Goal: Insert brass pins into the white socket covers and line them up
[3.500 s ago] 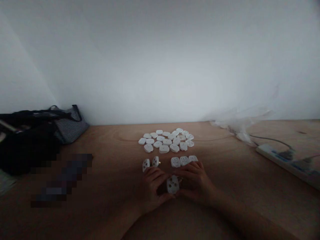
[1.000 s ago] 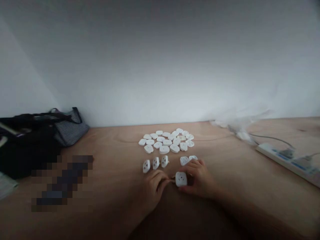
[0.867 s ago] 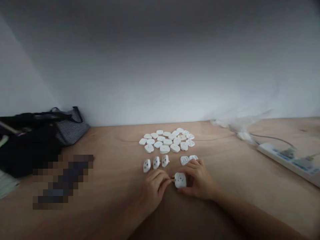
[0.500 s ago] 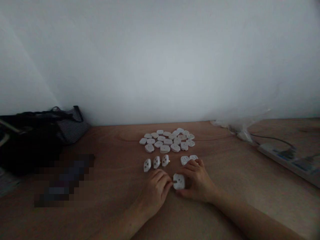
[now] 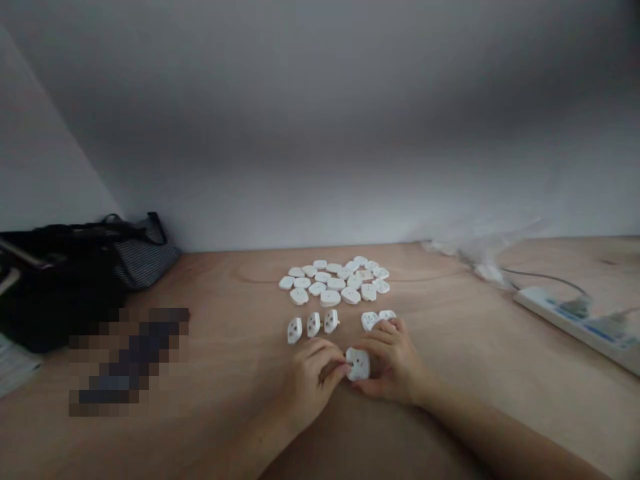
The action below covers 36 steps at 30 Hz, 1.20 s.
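Note:
My right hand [image 5: 395, 363] grips a white plug-adapter shell [image 5: 359, 365] between thumb and fingers, its face with small holes turned to me. At the shell's left edge, the thumb and forefinger of my left hand [image 5: 320, 370] are pinched together over a notch. What they hold there is too small and dark to make out. Three similar white adapters [image 5: 313, 325] stand on edge beyond my left hand. Two open shells [image 5: 370, 321] lie just past my right fingers, one of them partly covered. Farther back several white adapter pieces [image 5: 330, 298] lie in a loose cluster.
All of this rests on a wooden table [image 5: 225, 373] that meets a pale wall. A black bag [image 5: 65, 280] and a blurred-out dark object [image 5: 133, 357] are at the left. On the right are a power strip [image 5: 575, 320] with plugs and a crumpled clear plastic bag [image 5: 480, 257].
My left fingertips have shifted slightly right and now press against the shell's notched edge. The right hand and the shell stay almost still. The picture has grown brighter on the table.

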Motion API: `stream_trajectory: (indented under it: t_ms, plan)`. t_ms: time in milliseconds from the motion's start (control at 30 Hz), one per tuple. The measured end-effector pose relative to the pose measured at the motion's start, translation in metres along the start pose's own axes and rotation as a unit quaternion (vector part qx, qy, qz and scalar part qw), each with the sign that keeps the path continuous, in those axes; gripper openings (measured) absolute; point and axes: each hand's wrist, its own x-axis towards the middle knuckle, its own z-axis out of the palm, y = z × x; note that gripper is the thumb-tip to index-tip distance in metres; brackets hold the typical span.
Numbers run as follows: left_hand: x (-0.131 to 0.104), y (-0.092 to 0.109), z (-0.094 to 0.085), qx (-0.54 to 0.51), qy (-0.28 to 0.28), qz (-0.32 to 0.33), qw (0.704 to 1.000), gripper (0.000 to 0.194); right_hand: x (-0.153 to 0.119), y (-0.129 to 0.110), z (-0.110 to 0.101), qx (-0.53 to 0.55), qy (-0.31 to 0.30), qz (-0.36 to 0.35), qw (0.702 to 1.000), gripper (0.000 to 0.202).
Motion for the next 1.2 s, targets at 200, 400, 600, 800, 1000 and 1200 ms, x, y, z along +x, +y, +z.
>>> stream_trajectory:
  t_ms: [200, 400, 600, 800, 1000, 1200]
  plan:
    - [0.001, 0.001, -0.002, -0.018, -0.023, -0.081, 0.996, 0.018, -0.001, -0.002, 0.000, 0.007, 0.001, -0.032, 0.999, 0.041]
    - [0.002, 0.003, -0.002, -0.138, -0.101, -0.174, 0.970, 0.017, -0.001, -0.004, 0.000, 0.013, 0.005, -0.046, 0.999, 0.042]
    - [0.003, 0.002, 0.002, -0.205, -0.082, -0.212, 0.952, 0.013, 0.000, -0.002, -0.003, 0.014, -0.024, -0.032, 0.999, 0.050]
    - [0.005, 0.002, 0.004, -0.230, -0.083, -0.215, 0.946, 0.013, 0.000, -0.006, -0.004, 0.011, -0.039, -0.019, 0.999, 0.045]
    - [0.004, 0.001, -0.003, -0.081, -0.082, -0.134, 0.984, 0.017, 0.001, 0.002, -0.016, 0.000, -0.026, 0.002, 1.000, 0.041]
    - [0.004, -0.007, 0.000, 0.052, -0.100, -0.028, 0.993, 0.023, -0.001, 0.018, -0.023, -0.020, -0.009, 0.031, 0.999, 0.039]
